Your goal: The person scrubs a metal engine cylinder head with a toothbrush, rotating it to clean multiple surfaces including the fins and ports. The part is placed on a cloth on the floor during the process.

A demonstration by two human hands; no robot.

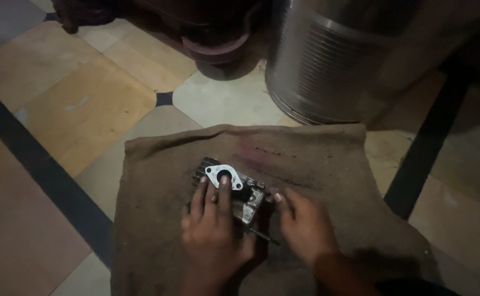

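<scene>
A small metal engine part [234, 186] with a shiny oval flange and cooling fins lies on a brown burlap sack [327, 164] spread on the floor. My left hand [212, 230] rests on top of the part, fingers laid over it just below the flange. My right hand [306, 222] is at the part's right side, its fingertips pinched at the edge of the part. A thin dark rod or tool [262, 237] pokes out between the two hands; which hand holds it cannot be told.
A large ribbed steel drum [333, 60] stands on the tiled floor behind the sack. A dark round pot base [215, 49] sits to its left. A dark metal leg [426, 142] slants down at the right. Tiled floor [81, 109] lies to the left.
</scene>
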